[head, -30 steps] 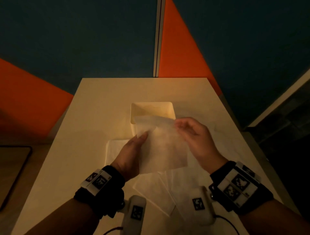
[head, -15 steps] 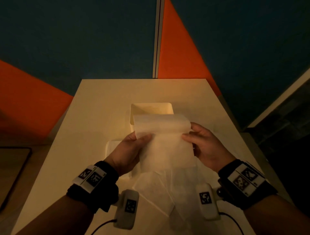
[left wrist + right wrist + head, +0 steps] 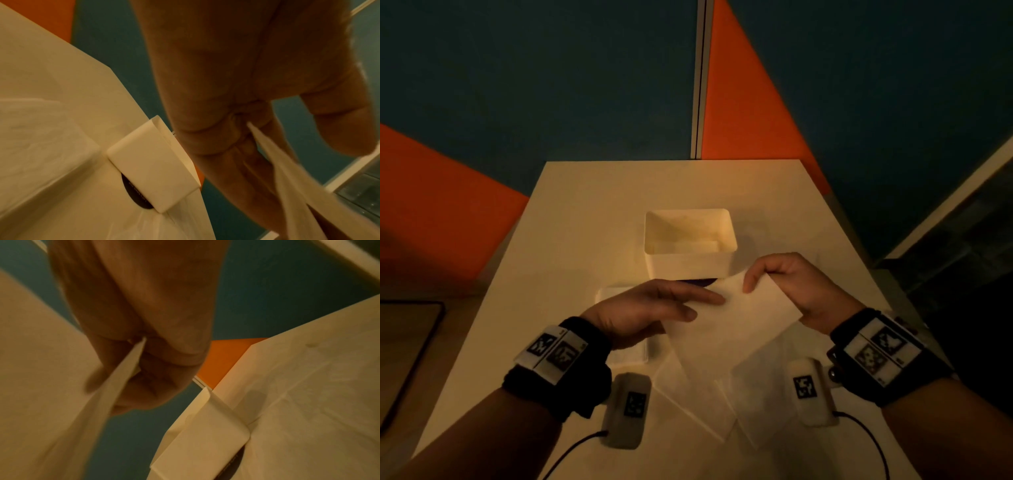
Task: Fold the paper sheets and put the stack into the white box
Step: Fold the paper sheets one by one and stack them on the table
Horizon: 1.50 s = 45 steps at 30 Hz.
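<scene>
Folding a paper sheet (image 3: 739,322) mid-frame, left hand (image 3: 643,315) and right hand (image 3: 798,287) both pinching it; next I'd crease it, then white box (image 3: 690,260).

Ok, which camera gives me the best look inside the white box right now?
The head view: it looks down into the white box, showing its whole rim and inner walls, with something pale lying at the bottom. The left wrist view shows only its outer wall and one corner; the right wrist view likewise shows just the outside, blurred.
</scene>
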Each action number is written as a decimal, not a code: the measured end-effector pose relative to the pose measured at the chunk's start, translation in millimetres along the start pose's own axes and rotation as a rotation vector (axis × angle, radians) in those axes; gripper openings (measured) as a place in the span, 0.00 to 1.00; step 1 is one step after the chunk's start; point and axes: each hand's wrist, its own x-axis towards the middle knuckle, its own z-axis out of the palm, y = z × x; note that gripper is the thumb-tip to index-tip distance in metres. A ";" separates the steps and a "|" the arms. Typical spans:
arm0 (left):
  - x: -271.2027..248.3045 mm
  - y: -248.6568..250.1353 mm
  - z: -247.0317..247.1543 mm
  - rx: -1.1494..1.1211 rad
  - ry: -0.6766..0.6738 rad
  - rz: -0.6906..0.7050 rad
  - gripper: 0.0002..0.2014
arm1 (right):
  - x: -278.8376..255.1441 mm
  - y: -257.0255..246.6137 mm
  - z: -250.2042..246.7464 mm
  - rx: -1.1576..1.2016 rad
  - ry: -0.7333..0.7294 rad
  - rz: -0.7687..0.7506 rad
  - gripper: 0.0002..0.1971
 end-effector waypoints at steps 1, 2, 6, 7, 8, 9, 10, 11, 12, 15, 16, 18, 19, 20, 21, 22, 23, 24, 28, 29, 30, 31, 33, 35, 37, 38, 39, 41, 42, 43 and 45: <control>3.1 -1.0 3.0 0.014 0.014 0.007 0.16 | 0.6 -1.6 3.5 -0.037 -0.028 -0.003 0.21; 5.9 -1.9 5.6 0.027 0.035 0.018 0.15 | 1.3 -3.0 6.0 -0.065 -0.053 -0.009 0.19; 9.8 -10.1 0.8 0.015 0.247 0.071 0.17 | 9.0 -1.3 -5.6 -0.061 -0.034 0.009 0.11; 9.1 -13.4 -3.2 -0.001 0.327 0.081 0.18 | 12.7 2.3 -13.5 -0.088 0.018 0.042 0.13; 7.8 -17.5 -8.3 -0.021 0.412 0.086 0.19 | 16.3 8.0 -21.9 -0.139 0.081 0.087 0.14; 5.7 -21.6 -12.8 -0.040 0.494 0.090 0.19 | 19.8 15.2 -29.3 -0.198 0.138 0.130 0.14; 3.6 -26.8 -18.0 -0.050 0.572 0.096 0.18 | 22.8 24.6 -36.3 -0.265 0.180 0.161 0.14; 2.0 -32.0 -22.9 -0.052 0.637 0.103 0.18 | 25.9 35.0 -42.4 -0.340 0.203 0.182 0.14; 0.7 -37.8 -27.5 -0.050 0.693 0.102 0.18 | 28.2 45.3 -47.3 -0.427 0.210 0.203 0.14; -2.3 -55.6 -38.7 0.010 0.823 0.059 0.20 | 32.2 73.8 -55.5 -0.695 0.150 0.320 0.19; -2.8 -62.7 -42.9 0.053 0.859 0.034 0.20 | 32.4 80.6 -55.2 -0.768 0.117 0.357 0.22; -2.1 -77.1 -52.0 0.133 0.919 -0.019 0.21 | 32.2 92.4 -52.2 -0.883 0.064 0.388 0.28; -2.0 -82.7 -55.5 0.181 0.946 -0.047 0.21 | 32.0 96.8 -49.8 -0.927 0.053 0.390 0.30; -1.6 -87.8 -59.2 0.248 0.975 -0.077 0.21 | 31.1 99.6 -47.7 -0.970 0.047 0.391 0.33; -1.5 -91.3 -61.7 0.330 0.991 -0.114 0.21 | 30.3 101.3 -45.4 -1.015 0.045 0.391 0.34; -1.9 -94.4 -64.2 0.421 0.993 -0.155 0.21 | 29.6 102.8 -43.6 -1.054 0.052 0.387 0.34; -2.7 -96.8 -65.7 0.508 0.985 -0.186 0.21 | 29.3 104.7 -42.4 -1.080 0.065 0.380 0.34; -3.7 -98.8 -66.6 0.580 0.976 -0.209 0.22 | 28.8 106.5 -41.0 -1.095 0.084 0.375 0.33; -5.6 -103.5 -70.1 0.685 0.978 -0.210 0.21 | 28.7 112.6 -36.9 -1.105 0.142 0.364 0.30; -5.8 -103.8 -71.0 0.689 0.984 -0.199 0.21 | 28.9 113.0 -36.4 -1.105 0.148 0.363 0.29; -5.7 -104.3 -72.0 0.690 0.992 -0.190 0.20 | 29.2 112.9 -36.3 -1.107 0.153 0.362 0.28; -5.6 -104.7 -72.8 0.688 1.001 -0.181 0.20 | 29.2 112.9 -36.4 -1.108 0.156 0.361 0.28; -5.7 -105.4 -74.3 0.694 1.020 -0.173 0.20 | 29.8 113.1 -36.8 -1.109 0.160 0.357 0.27; -6.0 -105.8 -75.6 0.713 1.034 -0.184 0.20 | 30.2 113.5 -36.4 -1.114 0.160 0.357 0.27; -6.4 -106.8 -77.3 0.745 1.043 -0.195 0.20 | 30.2 114.0 -36.4 -1.122 0.163 0.355 0.27; -7.3 -107.2 -77.8 0.757 1.046 -0.199 0.19 | 30.1 114.2 -36.3 -1.129 0.163 0.355 0.27; -7.8 -107.4 -78.2 0.763 1.050 -0.199 0.19 | 30.0 114.3 -36.3 -1.136 0.163 0.353 0.27; -9.4 -107.9 -79.2 0.768 1.057 -0.200 0.19 | 29.9 114.1 -35.9 -1.145 0.162 0.348 0.27; -10.0 -108.0 -79.3 0.777 1.060 -0.205 0.19 | 30.0 113.6 -35.5 -1.149 0.162 0.346 0.27; -10.4 -108.3 -79.7 0.784 1.062 -0.212 0.19 | 30.0 113.2 -35.2 -1.154 0.162 0.344 0.26; -10.4 -108.8 -80.6 0.783 1.067 -0.227 0.19 | 29.6 111.7 -35.0 -1.164 0.163 0.337 0.26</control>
